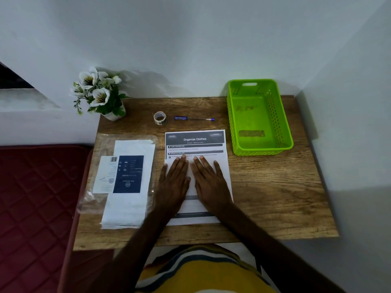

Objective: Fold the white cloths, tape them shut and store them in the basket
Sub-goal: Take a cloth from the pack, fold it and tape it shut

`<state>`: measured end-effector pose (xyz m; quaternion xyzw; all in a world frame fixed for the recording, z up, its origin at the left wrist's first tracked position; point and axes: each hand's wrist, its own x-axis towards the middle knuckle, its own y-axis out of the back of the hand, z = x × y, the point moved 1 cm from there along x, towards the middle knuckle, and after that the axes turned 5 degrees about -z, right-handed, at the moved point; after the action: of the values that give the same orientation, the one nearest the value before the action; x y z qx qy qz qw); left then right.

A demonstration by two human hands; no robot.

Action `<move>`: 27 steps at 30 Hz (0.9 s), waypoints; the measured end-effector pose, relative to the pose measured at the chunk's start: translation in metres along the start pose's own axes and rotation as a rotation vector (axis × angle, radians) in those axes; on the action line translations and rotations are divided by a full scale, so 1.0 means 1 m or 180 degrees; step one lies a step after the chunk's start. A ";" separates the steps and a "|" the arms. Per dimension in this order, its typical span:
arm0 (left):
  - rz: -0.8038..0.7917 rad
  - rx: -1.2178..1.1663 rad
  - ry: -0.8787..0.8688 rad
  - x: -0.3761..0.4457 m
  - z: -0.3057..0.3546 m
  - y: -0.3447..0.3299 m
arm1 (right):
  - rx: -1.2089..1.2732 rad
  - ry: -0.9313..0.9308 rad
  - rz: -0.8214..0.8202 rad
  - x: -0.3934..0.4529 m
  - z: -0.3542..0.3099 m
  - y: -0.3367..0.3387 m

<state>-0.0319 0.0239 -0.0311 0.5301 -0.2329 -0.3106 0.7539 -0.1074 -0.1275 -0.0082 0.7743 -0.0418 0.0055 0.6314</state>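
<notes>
Both hands lie flat, fingers straight and together, gripping nothing: the left hand (pixel 174 182) and right hand (pixel 209 182) press palm-down, side by side, on the instruction sheet (pixel 195 140) at the table's (pixel 275 197) centre. No task step has begun. The white cloths (pixel 129 208) remain stacked in a clear wrapper, under a dark label, along the left edge. The tape roll (pixel 159 118) stands near the far edge, beside a pen (pixel 193 118). The green basket (pixel 284 123) occupies the far right corner and looks empty. Next move, as judged: reach left, unwrap the stack and take one cloth for folding. Forearms extend forward from the near edge, converging.
</notes>
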 end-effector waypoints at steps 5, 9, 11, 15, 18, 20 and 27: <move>-0.0031 -0.0046 -0.0042 -0.002 -0.001 -0.002 | 0.0200 -0.0149 -0.0247 0.010 -0.013 -0.009; -0.0046 -0.0084 0.0071 -0.001 -0.002 0.003 | 0.0199 -0.0291 -0.0355 0.004 0.001 -0.008; -0.0108 -0.0125 0.0099 -0.003 -0.002 0.003 | 0.0130 -0.0402 -0.0395 -0.005 0.014 -0.006; -0.0236 -0.0380 0.0211 0.002 -0.004 0.006 | 0.0156 -0.0899 -0.0327 -0.025 0.047 0.004; -0.0234 -0.0590 0.0283 0.002 -0.004 0.012 | 0.0159 -0.0931 -0.0327 -0.031 0.054 0.008; -0.0182 -0.0600 0.0290 0.005 -0.006 0.018 | 0.0213 -0.0897 -0.0271 -0.028 0.054 0.012; -0.0532 -0.0495 0.0204 0.024 -0.014 0.040 | 0.0492 -0.0245 -0.0465 0.007 0.048 0.034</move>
<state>0.0030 0.0258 0.0030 0.4973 -0.1388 -0.3724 0.7712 -0.1051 -0.1816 0.0160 0.8213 -0.0089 -0.0671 0.5664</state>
